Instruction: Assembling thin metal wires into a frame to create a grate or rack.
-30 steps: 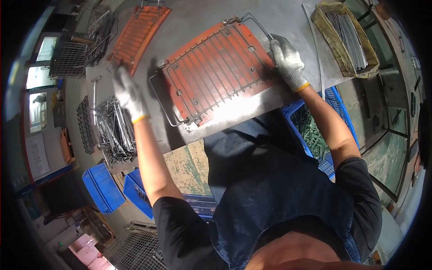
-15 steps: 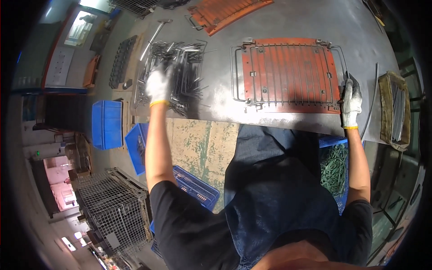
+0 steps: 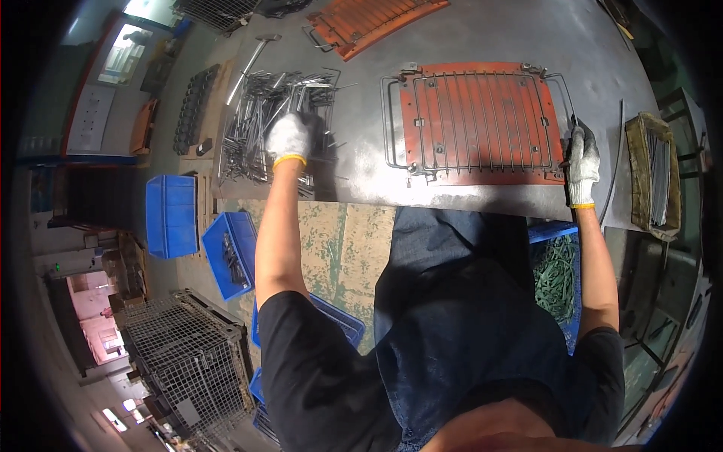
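Both gloved hands, left hand (image 3: 289, 137) and right hand (image 3: 581, 160), reach forward, fingers curled.

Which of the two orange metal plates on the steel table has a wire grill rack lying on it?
The near orange metal plate, beside the right hand, carries the wire grill rack. The far orange plate at the table's back edge shows no rack.

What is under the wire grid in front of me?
Under the wire grid lies a flat orange plate on the grey metal table; its small tabs show between the wires. The right hand grips the grid's right edge, hiding that corner.
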A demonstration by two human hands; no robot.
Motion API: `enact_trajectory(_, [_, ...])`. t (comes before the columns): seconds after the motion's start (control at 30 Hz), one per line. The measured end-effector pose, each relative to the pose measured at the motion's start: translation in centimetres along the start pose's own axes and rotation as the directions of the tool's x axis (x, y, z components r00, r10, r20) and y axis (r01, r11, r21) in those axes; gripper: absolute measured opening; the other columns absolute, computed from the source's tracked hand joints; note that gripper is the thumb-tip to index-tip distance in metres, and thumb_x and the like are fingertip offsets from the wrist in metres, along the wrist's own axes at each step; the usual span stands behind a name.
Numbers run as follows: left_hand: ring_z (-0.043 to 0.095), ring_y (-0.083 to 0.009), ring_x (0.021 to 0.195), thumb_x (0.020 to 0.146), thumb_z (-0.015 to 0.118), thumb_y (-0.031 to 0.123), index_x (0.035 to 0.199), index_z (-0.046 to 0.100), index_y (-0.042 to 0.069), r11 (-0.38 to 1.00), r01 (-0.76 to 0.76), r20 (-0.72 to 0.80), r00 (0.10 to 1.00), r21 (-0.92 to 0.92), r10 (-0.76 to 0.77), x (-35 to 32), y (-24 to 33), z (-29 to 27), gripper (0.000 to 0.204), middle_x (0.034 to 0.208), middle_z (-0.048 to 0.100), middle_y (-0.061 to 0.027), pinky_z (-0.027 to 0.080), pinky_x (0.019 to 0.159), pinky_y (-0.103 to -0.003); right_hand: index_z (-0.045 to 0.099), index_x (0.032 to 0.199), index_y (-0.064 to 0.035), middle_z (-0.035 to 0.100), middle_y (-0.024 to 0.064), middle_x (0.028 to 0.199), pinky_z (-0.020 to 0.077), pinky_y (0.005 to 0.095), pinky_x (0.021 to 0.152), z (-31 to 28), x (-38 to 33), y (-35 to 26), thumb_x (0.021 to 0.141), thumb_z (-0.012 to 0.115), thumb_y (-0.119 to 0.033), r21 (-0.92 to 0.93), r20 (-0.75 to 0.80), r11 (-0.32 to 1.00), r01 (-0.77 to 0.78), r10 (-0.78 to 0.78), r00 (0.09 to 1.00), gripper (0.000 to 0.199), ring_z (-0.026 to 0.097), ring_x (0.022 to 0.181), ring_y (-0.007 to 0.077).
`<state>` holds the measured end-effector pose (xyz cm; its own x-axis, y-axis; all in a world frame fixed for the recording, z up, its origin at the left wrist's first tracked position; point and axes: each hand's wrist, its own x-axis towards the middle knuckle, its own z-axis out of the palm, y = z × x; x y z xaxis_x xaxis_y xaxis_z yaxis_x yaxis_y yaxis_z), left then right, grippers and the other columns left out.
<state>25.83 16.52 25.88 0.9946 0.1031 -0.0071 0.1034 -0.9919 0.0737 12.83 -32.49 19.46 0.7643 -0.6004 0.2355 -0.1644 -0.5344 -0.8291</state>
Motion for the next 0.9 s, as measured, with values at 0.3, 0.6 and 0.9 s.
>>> enact_trajectory(0.3, [0.062,-0.0187,0.066,0.088,0.055,0.017,0.090,0.058,0.001,-0.106,0.471,0.456,0.879,-0.876,0.138,1.3,-4.1,1.7,0.016,0.083,0.064,-0.0112,0.052,0.055,-0.028,0.059,0.108,-0.0033,0.062,0.0075,0.075,0.0449,0.0300,0.058,0.5,-0.5,-0.5,0.091,0.049,-0.029,0.033,0.029,0.998,-0.059,0.058,0.998,0.032,0.055,0.062,0.0138])
enact_trajectory(0.6, [0.060,-0.0196,0.063,0.091,0.050,0.019,0.083,0.053,0.006,-0.408,0.662,0.578,0.749,-0.629,0.324,-2.3,2.2,1.5,0.015,0.072,0.059,-0.0071,0.054,0.055,-0.034,0.058,0.109,-0.0040,0.055,0.0010,0.069,0.0379,0.0243,0.049,1.5,-1.5,-0.3,0.092,0.048,-0.028,0.076,-0.002,0.997,0.000,0.001,1.000,0.031,0.044,0.053,0.0071])
enact_trajectory(0.9, [0.058,-0.0178,0.051,0.088,0.058,0.019,0.094,0.056,-0.002,-0.033,0.341,0.340,0.940,-0.939,0.030,-10.6,6.8,-2.8,0.022,0.075,0.061,-0.0117,0.048,0.041,-0.029,0.053,0.118,-0.0076,0.059,0.0184,0.103,0.0475,0.0418,0.076,-2.2,-1.4,-5.5,0.087,0.053,-0.024,-0.250,0.109,0.875,0.415,-0.400,0.910,0.034,0.059,0.086,0.0352])
